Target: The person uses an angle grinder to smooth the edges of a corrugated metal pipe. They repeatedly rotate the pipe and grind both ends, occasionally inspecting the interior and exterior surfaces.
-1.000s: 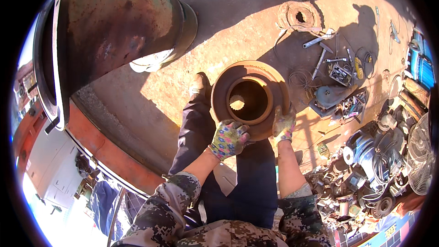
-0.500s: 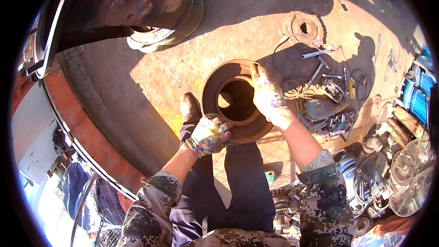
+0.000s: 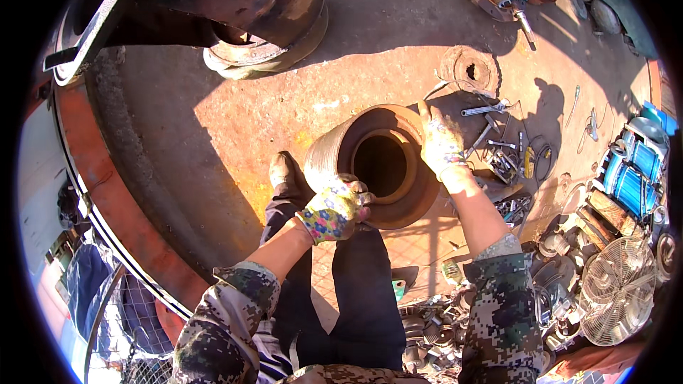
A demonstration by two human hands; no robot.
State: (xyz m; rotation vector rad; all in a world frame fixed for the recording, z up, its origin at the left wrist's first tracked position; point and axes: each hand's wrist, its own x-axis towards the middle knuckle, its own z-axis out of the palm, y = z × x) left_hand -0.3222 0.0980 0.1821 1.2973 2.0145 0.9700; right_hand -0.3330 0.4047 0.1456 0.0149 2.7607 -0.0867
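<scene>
A heavy, rusty hollow metal cylinder stands tilted in front of my legs, its round mouth facing up at me and its ribbed outer side showing on the left. My left hand, in a flower-patterned work glove, is curled closed over the near-left part of its rim. My right hand, gloved likewise, grips the right side of the rim, with the fingers pointing away from me. The fingertips inside the mouth are partly hidden. The cylinder's lower end is out of sight.
A rusty ring-shaped part lies beyond. Right of the cylinder are a hammer, a wrench and cables. A large rusty housing stands far left. Blue motors, a fan guard and metal scrap fill the right.
The cylinder has tipped further to the right, so that its left outer side now shows. Both hands have moved right with its rim, still holding it. My view has shifted slightly.
</scene>
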